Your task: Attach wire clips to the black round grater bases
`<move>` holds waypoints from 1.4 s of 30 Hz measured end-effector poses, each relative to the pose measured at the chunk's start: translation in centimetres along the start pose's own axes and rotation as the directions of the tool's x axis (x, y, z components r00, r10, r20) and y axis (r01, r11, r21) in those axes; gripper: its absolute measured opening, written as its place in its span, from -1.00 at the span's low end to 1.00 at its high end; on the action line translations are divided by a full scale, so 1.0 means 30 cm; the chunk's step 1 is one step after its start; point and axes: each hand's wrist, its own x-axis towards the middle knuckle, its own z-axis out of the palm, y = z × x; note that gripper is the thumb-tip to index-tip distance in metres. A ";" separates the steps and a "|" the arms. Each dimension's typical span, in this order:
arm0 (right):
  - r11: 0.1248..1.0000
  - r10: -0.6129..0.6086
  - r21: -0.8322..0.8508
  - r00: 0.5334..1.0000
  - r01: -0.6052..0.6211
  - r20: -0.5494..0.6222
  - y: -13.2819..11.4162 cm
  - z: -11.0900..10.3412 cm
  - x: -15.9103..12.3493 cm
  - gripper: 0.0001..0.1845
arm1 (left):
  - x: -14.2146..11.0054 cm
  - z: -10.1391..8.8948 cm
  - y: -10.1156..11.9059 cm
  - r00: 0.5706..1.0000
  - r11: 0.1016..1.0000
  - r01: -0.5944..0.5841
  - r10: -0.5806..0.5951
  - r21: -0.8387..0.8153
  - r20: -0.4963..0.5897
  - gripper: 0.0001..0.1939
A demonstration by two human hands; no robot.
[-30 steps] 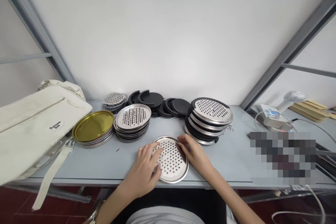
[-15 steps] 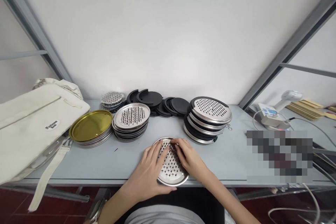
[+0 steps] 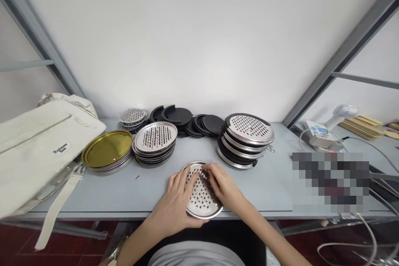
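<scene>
A round metal grater plate [image 3: 203,199] with a raised rim and rows of small square holes lies near the table's front edge. My left hand [image 3: 176,203] grips its left side, fingers over the top and thumb by the near rim. My right hand [image 3: 223,186] is closed at the far right part of the plate, its fingertips bent down onto the perforated face near the left fingers. Whatever lies under those fingertips is hidden. Behind the plate, to the left, stands a stack of similar metal grater plates [image 3: 155,138].
Gold-topped round trays [image 3: 107,149] are stacked at left beside a cream backpack [image 3: 37,145]. Small grater discs [image 3: 133,116] and black plastic rings and discs [image 3: 213,125] lie along the wall. Grater plates with black holders [image 3: 249,129] form a pile at right. A handheld scanner [image 3: 338,118] stands farther right.
Both hands stay on the grater plate with almost the same grip. The whole view has shifted very slightly; nothing was picked up or let go.
</scene>
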 end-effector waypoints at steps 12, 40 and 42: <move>0.982 0.097 -0.159 0.994 -0.105 -0.054 -0.016 0.001 -0.002 -0.76 | 0.008 -0.001 -0.014 1.000 0.991 0.014 -0.012 -0.137 0.014 0.11; 0.991 -0.011 -0.130 1.000 0.013 0.016 -0.071 -0.023 -0.019 -0.70 | 0.010 0.027 0.003 0.999 0.977 0.037 -0.035 -0.212 0.011 0.15; 0.991 -0.022 -0.129 1.000 0.023 0.012 -0.071 -0.023 -0.020 -0.68 | 0.010 0.031 0.005 1.000 0.980 0.023 -0.022 -0.196 0.006 0.15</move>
